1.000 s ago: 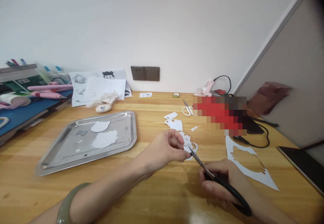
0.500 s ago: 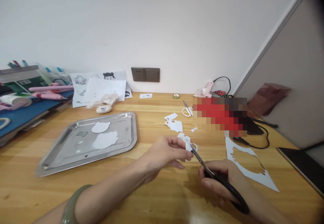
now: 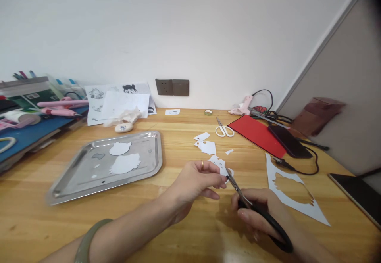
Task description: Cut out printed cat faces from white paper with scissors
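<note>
Knuckles on the left hand [image 3: 202,179] are sitting lower than a second ago — its fingers are pinching what looks like a tiny black piece [image 3: 228,178] over the pale wooden counter [image 3: 166,247]. The right hand's [image 3: 257,207] fingers are wrapping black-handled steel scissors [image 3: 275,226], tips just beside it. Trimming is seemingly under way; the next snip is calling for steady, careful turning.

This looks like a craft corner, whether home or studio unclear: a wooden desk [image 3: 184,130] bears a metal tray [image 3: 86,171] with paper cut-outs [image 3: 125,164]; cartoon printouts [image 3: 96,101] stand behind the tray, white-handled scissors [image 3: 224,130] and a pink glue gun [image 3: 245,105] right of it.
</note>
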Demonstrator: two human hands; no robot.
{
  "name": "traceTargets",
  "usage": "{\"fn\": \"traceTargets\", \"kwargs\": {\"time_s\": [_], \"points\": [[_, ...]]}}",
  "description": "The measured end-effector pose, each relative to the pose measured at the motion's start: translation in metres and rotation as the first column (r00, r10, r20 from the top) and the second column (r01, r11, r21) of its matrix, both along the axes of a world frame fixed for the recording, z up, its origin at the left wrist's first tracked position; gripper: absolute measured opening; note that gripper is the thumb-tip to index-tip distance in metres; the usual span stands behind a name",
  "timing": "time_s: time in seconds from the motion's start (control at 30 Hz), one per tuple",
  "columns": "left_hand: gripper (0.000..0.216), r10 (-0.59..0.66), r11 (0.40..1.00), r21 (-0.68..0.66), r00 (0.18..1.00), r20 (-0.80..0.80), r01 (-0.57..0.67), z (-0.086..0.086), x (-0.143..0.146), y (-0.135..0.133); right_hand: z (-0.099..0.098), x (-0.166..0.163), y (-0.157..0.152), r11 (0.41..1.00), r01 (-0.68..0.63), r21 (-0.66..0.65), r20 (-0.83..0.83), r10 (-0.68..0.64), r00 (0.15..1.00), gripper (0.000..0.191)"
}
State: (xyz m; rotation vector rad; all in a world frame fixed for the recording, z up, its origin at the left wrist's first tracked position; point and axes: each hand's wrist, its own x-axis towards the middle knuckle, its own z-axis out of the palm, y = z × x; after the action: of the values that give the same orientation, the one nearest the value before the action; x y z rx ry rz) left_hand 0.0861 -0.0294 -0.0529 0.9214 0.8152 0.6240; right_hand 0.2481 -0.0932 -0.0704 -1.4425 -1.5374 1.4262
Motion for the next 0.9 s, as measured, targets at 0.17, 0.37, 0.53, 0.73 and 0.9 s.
{"fn": "traceTargets", "kwargs": {"time_s": [0.17,0.37,0.53,0.73,0.9], "points": [[0.009,0.002,1.000,0.006,1.000,-0.014,-0.001,-0.0001,0.0002,-0.0003,0.0021,-0.0010,-0.0023,1.000,-0.018,0.022,0.004,0.018,1.000,0.025],[0.010,-0.009,1.000,0.007,1.000,-0.019,0.010,-0.0016,0.0003,-0.0013,-0.0004,-0.0029,-0.0025,0.999,0.023,0.045,0.051,-0.025,0.998,0.018],[0.013,-0.017,1.000,-0.008,1.000,-0.015,0.017,-0.0010,0.0014,-0.0012,-0.0009,-0.0043,-0.0015,0.999,0.039,0.031,0.066,-0.041,0.997,0.018],[0.012,-0.022,1.000,-0.010,1.000,-0.018,0.022,-0.0011,0.0014,0.0001,0.0018,-0.0049,0.0002,0.996,0.006,0.085,0.111,-0.016,0.994,0.018],[0.011,-0.026,1.000,-0.003,1.000,-0.009,0.026,-0.0035,0.0010,-0.0001,-0.0007,-0.0040,0.0002,0.996,0.000,0.092,0.119,-0.011,0.993,0.014]]}}
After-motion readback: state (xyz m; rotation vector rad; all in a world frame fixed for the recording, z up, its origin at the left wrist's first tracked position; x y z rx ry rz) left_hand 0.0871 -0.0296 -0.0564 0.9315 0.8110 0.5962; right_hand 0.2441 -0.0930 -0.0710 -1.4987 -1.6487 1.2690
